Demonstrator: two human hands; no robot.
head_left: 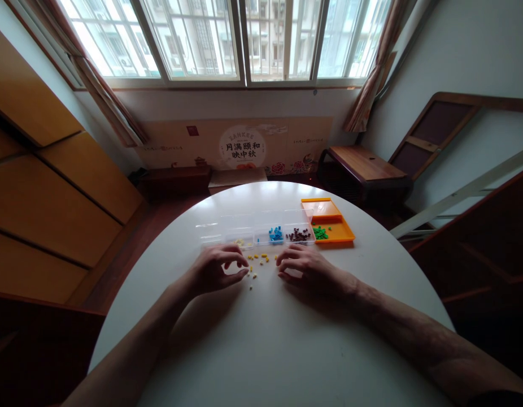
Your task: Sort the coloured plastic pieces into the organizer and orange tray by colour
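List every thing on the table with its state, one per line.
Left hand: on table, fingers curled beside loose yellow pieces.
Right hand: palm down, empty.
Clear compartment box: open, holding sorted yellow, blue, dark pieces.
Orange tray: open, holding green pieces.

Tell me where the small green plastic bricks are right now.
In the head view, the small green plastic bricks lie in the orange plastic tray on the round white table, right of the clear compartment holding dark brown bricks, beyond the right hand.
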